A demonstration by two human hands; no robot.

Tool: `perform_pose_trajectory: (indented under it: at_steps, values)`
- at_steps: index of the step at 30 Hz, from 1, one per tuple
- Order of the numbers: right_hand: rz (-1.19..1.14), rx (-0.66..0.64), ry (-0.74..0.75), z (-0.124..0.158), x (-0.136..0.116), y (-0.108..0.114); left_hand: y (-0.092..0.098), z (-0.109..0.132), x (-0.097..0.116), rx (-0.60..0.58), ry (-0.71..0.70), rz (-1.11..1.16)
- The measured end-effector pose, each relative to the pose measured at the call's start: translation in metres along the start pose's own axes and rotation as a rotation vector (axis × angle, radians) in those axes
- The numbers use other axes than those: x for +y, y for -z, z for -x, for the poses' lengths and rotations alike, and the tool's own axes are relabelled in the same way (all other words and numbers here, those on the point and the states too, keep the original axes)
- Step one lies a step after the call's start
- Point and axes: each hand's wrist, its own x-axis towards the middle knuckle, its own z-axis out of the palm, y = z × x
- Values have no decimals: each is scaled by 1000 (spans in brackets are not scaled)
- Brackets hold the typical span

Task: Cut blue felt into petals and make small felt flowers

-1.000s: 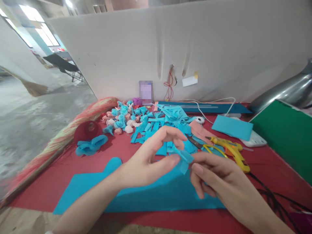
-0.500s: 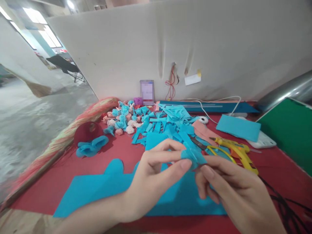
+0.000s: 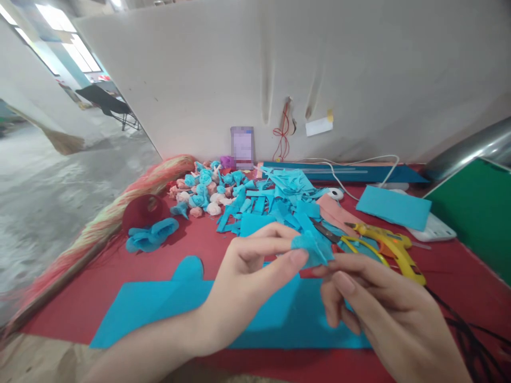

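Observation:
A small gathered piece of blue crepe paper (image 3: 313, 247) is between my hands, above the middle of the table. My left hand (image 3: 255, 282) pinches its left side between thumb and fingers. At its lower right edge are the curled fingers of my right hand (image 3: 383, 303), the index fingertip against the paper and the thumb a little lower. Below both hands lies a large flat blue sheet (image 3: 159, 303), with a rounded blue piece (image 3: 189, 268) at its far edge. Just beyond the paper are scissors (image 3: 351, 242) with yellow handles, partly hidden.
A yellow glue gun (image 3: 395, 247) lies at the right, near a folded blue stack (image 3: 393, 206). Blue scraps (image 3: 275, 199) and paper flowers (image 3: 202, 191) are heaped at the back. A red roll (image 3: 138, 213), blue petals (image 3: 154, 235) and a broom (image 3: 104, 223) are at left.
The blue paper has turned and shifted slightly left and up with my left hand. My right thumb shows more apart from it. The view has tilted a little.

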Motion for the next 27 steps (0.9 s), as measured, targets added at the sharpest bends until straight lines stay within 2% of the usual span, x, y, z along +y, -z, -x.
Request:
perform_pose_trajectory:
  at_steps: [12,16,22,27]
  values:
    - [62,25,55,1,-2,0,3,-3,0,-17,14,49]
    - [76,44,83,1,0,0,0,-2,-5,-36,6,130]
    - [13,84,94,1,1,-5,-6,2,-15,-33,111,253]
    - [-2,83,66,1,-1,-6,-7,2,-15,28,151,205]
